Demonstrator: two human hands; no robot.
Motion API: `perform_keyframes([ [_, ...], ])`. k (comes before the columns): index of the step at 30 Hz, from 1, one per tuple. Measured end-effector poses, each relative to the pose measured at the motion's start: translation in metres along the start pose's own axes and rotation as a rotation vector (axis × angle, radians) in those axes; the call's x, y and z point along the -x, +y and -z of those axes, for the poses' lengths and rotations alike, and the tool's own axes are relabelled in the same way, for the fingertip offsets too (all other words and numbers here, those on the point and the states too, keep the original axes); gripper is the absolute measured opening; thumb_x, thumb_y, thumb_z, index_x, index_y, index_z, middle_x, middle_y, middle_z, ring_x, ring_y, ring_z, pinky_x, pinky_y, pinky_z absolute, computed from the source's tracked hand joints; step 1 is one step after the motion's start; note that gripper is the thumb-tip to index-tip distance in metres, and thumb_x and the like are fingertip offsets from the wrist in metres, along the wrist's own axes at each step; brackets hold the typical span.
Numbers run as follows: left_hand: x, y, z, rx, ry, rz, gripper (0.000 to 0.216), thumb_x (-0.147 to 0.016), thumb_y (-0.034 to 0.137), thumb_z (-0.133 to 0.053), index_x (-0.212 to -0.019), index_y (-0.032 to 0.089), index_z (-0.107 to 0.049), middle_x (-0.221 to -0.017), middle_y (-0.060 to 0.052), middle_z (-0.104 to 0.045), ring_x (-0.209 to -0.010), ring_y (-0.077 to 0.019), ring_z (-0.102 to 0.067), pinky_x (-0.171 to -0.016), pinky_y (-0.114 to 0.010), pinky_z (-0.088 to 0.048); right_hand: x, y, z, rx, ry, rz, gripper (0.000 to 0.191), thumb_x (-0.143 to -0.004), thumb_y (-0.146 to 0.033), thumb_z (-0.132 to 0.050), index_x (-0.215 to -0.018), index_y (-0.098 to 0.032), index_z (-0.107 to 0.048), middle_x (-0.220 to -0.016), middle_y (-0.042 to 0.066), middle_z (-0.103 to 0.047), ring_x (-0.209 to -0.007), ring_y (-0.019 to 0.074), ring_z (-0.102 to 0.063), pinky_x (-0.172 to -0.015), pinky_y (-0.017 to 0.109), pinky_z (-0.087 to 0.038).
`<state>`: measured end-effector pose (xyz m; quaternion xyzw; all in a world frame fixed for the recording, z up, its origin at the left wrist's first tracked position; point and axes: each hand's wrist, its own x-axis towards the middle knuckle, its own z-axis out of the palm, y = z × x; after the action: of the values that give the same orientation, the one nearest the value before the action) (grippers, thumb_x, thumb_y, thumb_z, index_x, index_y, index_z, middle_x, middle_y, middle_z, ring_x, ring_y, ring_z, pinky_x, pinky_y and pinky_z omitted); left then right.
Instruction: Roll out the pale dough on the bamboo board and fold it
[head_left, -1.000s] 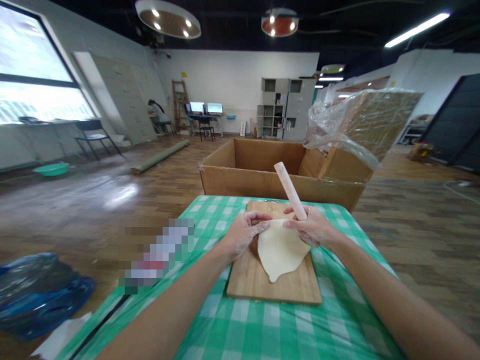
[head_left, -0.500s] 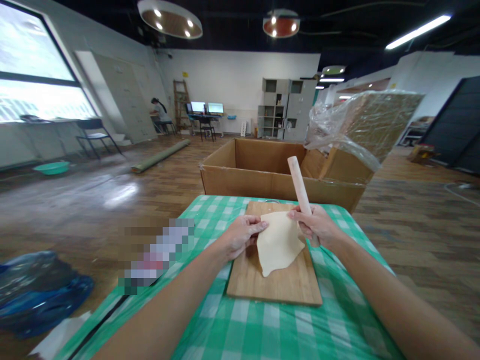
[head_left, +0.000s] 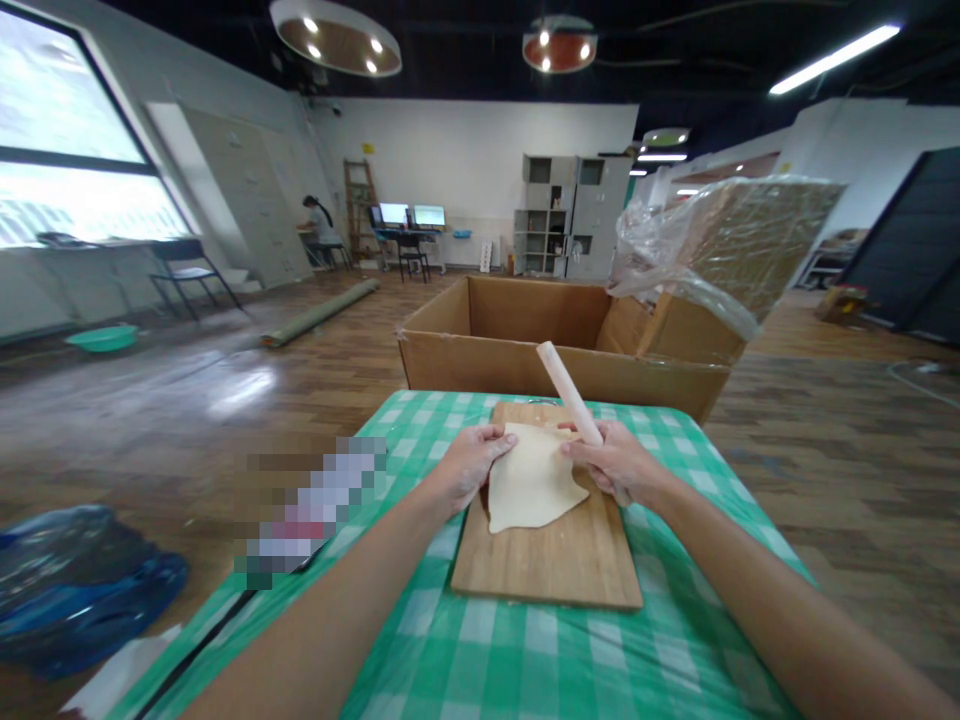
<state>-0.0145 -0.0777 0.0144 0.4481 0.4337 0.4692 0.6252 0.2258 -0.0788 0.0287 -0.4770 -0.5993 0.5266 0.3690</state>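
A thin, pale sheet of dough (head_left: 531, 480) with an uneven lower edge is held over a wooden cutting board (head_left: 555, 580). My left hand (head_left: 472, 465) pinches its upper left edge between thumb and fingers. On the other side, my right hand (head_left: 611, 462) grips a light wooden rolling pin (head_left: 568, 392), tilted with its far end up and to the left. Thumb and fingertips of that hand also hold the dough's upper right edge. Whether the dough's lower part touches the board I cannot tell.
The board lies on a table with a green checked cloth (head_left: 525, 665). A blurred-out object (head_left: 319, 515) lies at the table's left. Beyond the far edge stands a large open cardboard box (head_left: 540, 362). A blue plastic bag (head_left: 90, 595) is on the floor. A person (head_left: 321, 225) sits far back.
Both hands have moved left with the dough, which now sits further left and slightly higher over the board. The rolling pin has swung left and leans more.
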Motion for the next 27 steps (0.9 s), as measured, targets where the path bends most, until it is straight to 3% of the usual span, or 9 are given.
perform_keyframes([
  [7, 0.002, -0.001, -0.001, -0.159, 0.032, -0.092, 0.029, -0.080, 0.039, -0.078, -0.089, 0.016, -0.065, -0.078, -0.005, -0.073, -0.068, -0.0177, -0.067, -0.064, -0.027, -0.050, 0.008, -0.007, -0.004, 0.117, -0.108, -0.012, 0.060, -0.073, -0.034, -0.080, -0.125, -0.021, -0.052, -0.055, -0.012, -0.052, -0.032, 0.0080, -0.041, -0.027, 0.018, -0.028],
  [12, 0.006, 0.002, -0.001, -0.467, 0.011, -0.131, 0.029, -0.078, 0.044, -0.078, -0.085, 0.018, -0.068, -0.078, -0.007, -0.072, -0.069, -0.0225, -0.066, -0.061, -0.029, -0.044, 0.010, -0.012, 0.005, 0.245, -0.257, -0.035, 0.054, -0.077, -0.031, -0.077, -0.127, -0.022, -0.057, -0.061, -0.008, -0.060, -0.038, 0.0098, -0.049, -0.031, 0.019, -0.030],
  [17, -0.001, 0.007, 0.015, -0.850, 0.229, -0.382, 0.012, -0.081, 0.027, -0.071, -0.091, 0.021, -0.070, -0.073, -0.004, -0.069, -0.071, -0.0238, -0.064, -0.069, -0.032, -0.042, 0.004, -0.012, 0.010, 0.547, -0.131, 0.100, 0.023, -0.088, -0.041, -0.067, -0.097, -0.020, -0.066, -0.062, -0.001, -0.065, -0.049, 0.0141, -0.057, -0.044, 0.023, -0.034],
  [20, -0.003, 0.020, 0.027, -0.876, 0.420, -0.504, 0.019, -0.089, 0.019, -0.055, -0.102, 0.020, -0.068, -0.088, -0.007, -0.071, -0.085, -0.0249, -0.066, -0.081, -0.035, -0.045, 0.003, -0.015, 0.011, 0.826, -0.032, 0.251, 0.033, -0.091, -0.048, -0.064, -0.074, -0.020, -0.061, -0.064, 0.001, -0.063, -0.055, 0.0141, -0.053, -0.051, 0.027, -0.028],
  [22, 0.000, 0.028, 0.028, -0.886, 0.495, -0.611, 0.021, -0.094, 0.020, -0.048, -0.106, 0.018, -0.065, -0.103, -0.010, -0.071, -0.100, -0.0258, -0.065, -0.091, -0.036, -0.046, 0.004, -0.017, 0.008, 0.937, -0.037, 0.333, 0.037, -0.093, -0.050, -0.062, -0.071, -0.020, -0.060, -0.065, 0.001, -0.062, -0.057, 0.0139, -0.050, -0.053, 0.028, -0.025],
  [24, 0.005, 0.033, 0.024, -0.976, 0.471, -0.727, 0.024, -0.099, 0.024, -0.043, -0.111, 0.018, -0.063, -0.113, -0.011, -0.068, -0.111, -0.0265, -0.062, -0.099, -0.038, -0.045, 0.008, -0.018, 0.004, 0.989, -0.080, 0.374, 0.036, -0.093, -0.050, -0.062, -0.073, -0.020, -0.061, -0.064, 0.001, -0.061, -0.057, 0.0136, -0.048, -0.054, 0.029, -0.023],
  [27, 0.013, 0.028, 0.011, -1.211, 0.275, -0.781, 0.029, -0.103, 0.030, -0.040, -0.119, 0.018, -0.060, -0.120, -0.013, -0.064, -0.117, -0.0282, -0.058, -0.105, -0.042, -0.042, 0.012, -0.016, -0.002, 1.047, -0.112, 0.416, 0.032, -0.088, -0.049, -0.069, -0.077, -0.020, -0.064, -0.070, 0.002, -0.066, -0.062, 0.0150, -0.052, -0.057, 0.029, -0.025],
])
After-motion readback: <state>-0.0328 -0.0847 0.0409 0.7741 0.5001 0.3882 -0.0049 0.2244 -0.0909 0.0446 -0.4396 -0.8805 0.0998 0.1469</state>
